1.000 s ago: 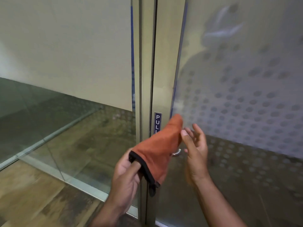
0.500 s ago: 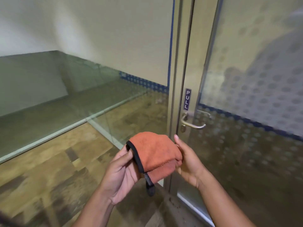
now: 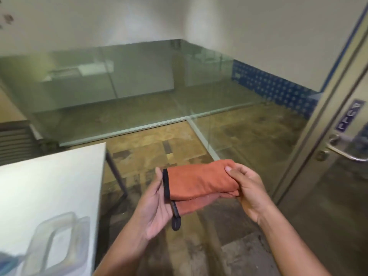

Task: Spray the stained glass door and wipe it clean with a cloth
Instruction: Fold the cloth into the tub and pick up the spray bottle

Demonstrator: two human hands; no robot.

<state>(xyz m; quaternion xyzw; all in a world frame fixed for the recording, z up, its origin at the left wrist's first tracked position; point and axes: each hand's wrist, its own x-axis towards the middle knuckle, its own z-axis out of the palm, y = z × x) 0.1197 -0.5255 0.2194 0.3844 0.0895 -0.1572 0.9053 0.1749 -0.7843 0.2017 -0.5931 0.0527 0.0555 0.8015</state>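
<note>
An orange cloth (image 3: 197, 182) with a black edge and a hanging black loop lies folded between my two hands, in front of me above the floor. My left hand (image 3: 157, 204) supports its left end from below, thumb up beside the black edge. My right hand (image 3: 247, 188) grips its right end, thumb on top and fingers curled under. The glass door (image 3: 342, 176) with a metal frame, a "PULL" sticker and a lever handle (image 3: 344, 150) stands at the right edge, apart from both hands. No spray bottle is in view.
A white table (image 3: 59, 188) stands at the lower left with a clear plastic container (image 3: 57, 242) on it. Low glass partitions (image 3: 139, 96) run across the middle and toward the door. The floor is worn wood-patterned tile.
The view has swung left and down, away from the door. Both hands have come down from the glass and folded the cloth into a flat pad held between them.
</note>
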